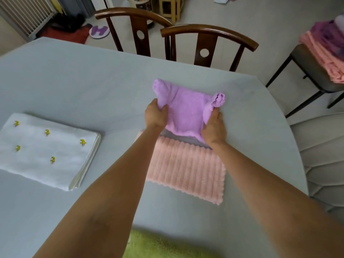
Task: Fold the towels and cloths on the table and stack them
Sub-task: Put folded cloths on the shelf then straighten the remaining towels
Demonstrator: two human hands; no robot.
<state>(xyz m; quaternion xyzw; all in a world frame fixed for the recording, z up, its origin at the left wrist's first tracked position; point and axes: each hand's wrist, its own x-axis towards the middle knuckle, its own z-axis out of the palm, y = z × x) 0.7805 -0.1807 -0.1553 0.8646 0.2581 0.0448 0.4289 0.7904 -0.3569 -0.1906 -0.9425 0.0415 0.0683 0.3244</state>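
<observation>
**Purple cloth held over the pink one**

On my feed the grey table fills the view. At its left lies a folded white towel with small yellow motifs. Near the middle I see a ribbed pink cloth lying flat, and above its far edge a soft purple cloth (rumpled, its far corners bunched). The left hand grips its left edge; the right hand grips its right edge.
</observation>
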